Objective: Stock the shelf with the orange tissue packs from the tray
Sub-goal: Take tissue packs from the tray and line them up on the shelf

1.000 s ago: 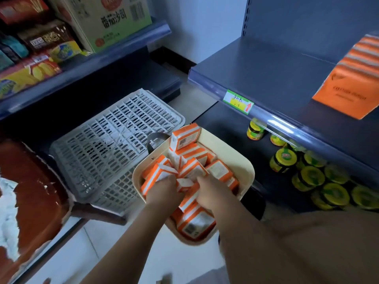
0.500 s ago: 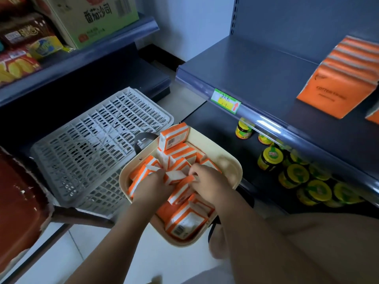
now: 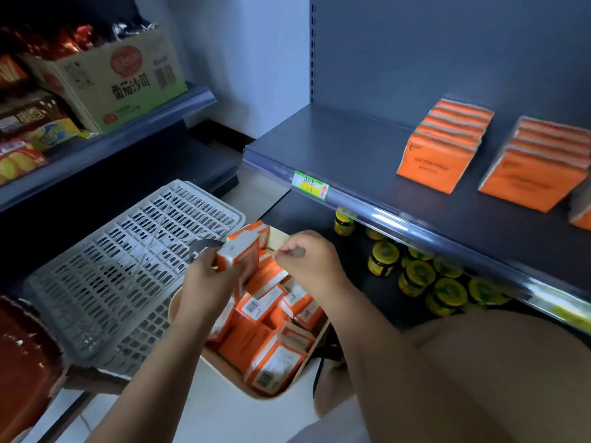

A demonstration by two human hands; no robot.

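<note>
A cream tray (image 3: 227,377) on the floor holds several orange tissue packs (image 3: 267,314) lying jumbled. My left hand (image 3: 208,282) grips a small bunch of orange packs (image 3: 240,251) and holds it raised over the tray's far end. Just to the right, my right hand (image 3: 311,263) hovers over the tray with its fingers curled, and I see nothing in it. The grey shelf (image 3: 345,145) on the right carries two stacks of orange packs (image 3: 443,148), (image 3: 537,169), with bare shelf to their left.
A grey slotted crate (image 3: 112,266) lies left of the tray. Yellow-lidded jars (image 3: 415,276) fill the shelf below, behind a rail with a green price tag (image 3: 310,185). The left-hand shelving holds snacks and a carton (image 3: 121,81). My knee is at the lower right.
My left hand has lifted a bunch of packs out of the tray. My right hand has come up off the packs. The view has tilted up, showing more of the shelf.
</note>
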